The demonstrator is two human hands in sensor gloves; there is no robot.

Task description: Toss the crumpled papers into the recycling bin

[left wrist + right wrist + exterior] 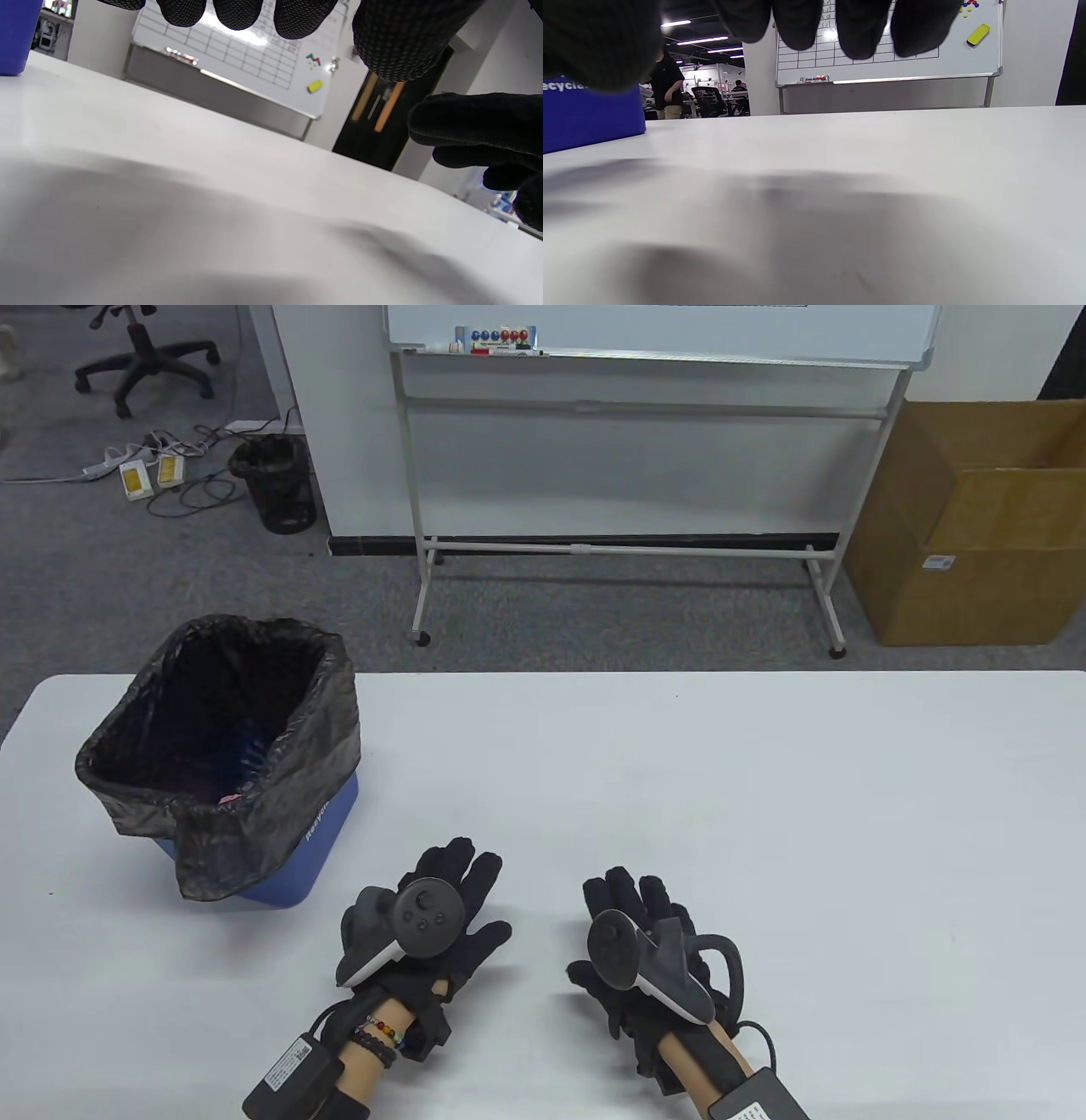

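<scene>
A blue recycling bin (327,823) lined with a black bag (221,729) stands at the table's left; a bit of pink paper (229,797) shows inside it. My left hand (450,899) rests palm down on the white table (721,814), just right of the bin, fingers spread and empty. My right hand (628,916) rests palm down beside it, also empty. The bin's blue wall shows in the left wrist view (15,38) and in the right wrist view (589,114). My left fingers (237,12) and right fingers (861,25) hang above bare table. No crumpled paper lies on the table.
Beyond the table's far edge stand a whiteboard on a wheeled frame (628,356), a cardboard box (976,526) at the right, and a black mesh bin (276,483) with cables on the floor.
</scene>
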